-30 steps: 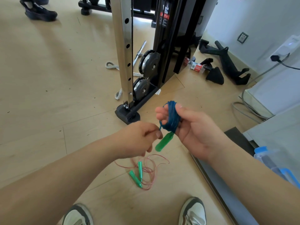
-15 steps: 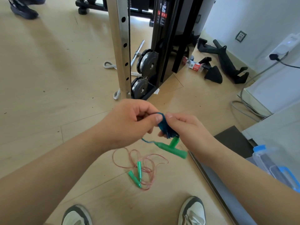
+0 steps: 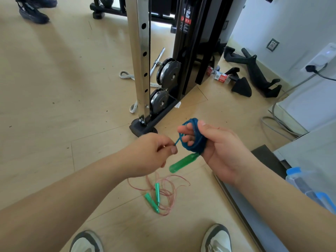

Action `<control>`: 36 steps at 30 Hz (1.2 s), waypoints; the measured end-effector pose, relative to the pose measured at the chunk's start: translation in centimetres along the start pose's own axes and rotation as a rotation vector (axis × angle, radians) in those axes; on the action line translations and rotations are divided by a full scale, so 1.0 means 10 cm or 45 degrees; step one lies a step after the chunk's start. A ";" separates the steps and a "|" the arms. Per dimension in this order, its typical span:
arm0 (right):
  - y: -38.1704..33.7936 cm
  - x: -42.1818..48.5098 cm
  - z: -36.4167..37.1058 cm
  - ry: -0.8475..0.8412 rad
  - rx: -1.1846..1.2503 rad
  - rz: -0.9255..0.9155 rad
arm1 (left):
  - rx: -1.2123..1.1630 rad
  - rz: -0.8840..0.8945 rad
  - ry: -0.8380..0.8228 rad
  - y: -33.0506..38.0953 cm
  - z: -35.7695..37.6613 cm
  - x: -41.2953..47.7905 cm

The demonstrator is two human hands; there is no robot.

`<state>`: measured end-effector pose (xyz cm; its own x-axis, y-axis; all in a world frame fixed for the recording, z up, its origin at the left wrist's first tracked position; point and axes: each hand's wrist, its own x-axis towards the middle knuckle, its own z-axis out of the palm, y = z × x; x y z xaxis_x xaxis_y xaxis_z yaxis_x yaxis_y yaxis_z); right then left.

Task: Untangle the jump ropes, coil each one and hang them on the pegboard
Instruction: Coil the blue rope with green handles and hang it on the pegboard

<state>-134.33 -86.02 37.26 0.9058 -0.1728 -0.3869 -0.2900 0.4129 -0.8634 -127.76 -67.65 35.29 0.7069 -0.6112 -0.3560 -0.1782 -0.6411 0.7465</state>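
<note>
R hand fingers curled thru blue rope coil, green handle dangling below; L hand pinches the loose end. Wrap that tail snug round the coil w/ even tension, then tuck. Pink rope on floor, uncoiled

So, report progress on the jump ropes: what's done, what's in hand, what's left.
Done: the two ropes are apart. In hand: the blue jump rope is mostly wound round the right hand, one green handle hanging below, while the left hand pinches its free end. Left: the pink jump rope lies loose on the floor, uncoiled, and neither rope is hung.
</note>
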 end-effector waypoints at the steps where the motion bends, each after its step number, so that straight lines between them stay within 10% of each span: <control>1: 0.00 0.02 -0.02 0.045 0.008 -0.007 | 0.003 -0.001 -0.043 0.02 0.04 -0.01; 10: 0.11 0.03 -0.11 0.323 -0.653 -0.190 | 0.206 0.277 -0.048 0.19 0.12 -0.10; 17: 0.03 -0.02 -0.01 -0.108 -0.732 -0.024 | 0.140 0.608 0.377 0.09 -0.08 -0.06; 24: 0.01 -0.02 -0.10 -0.457 -0.763 0.056 | -0.075 0.473 0.429 0.04 -0.18 -0.07; 36: 0.08 -0.02 -0.10 -0.461 -0.531 0.097 | -0.079 0.195 0.468 -0.03 -0.17 -0.01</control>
<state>-135.03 -86.60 36.28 0.9045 0.1925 -0.3806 -0.3897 0.0105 -0.9209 -126.60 -66.66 36.06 0.8753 -0.4831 -0.0217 -0.2665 -0.5193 0.8120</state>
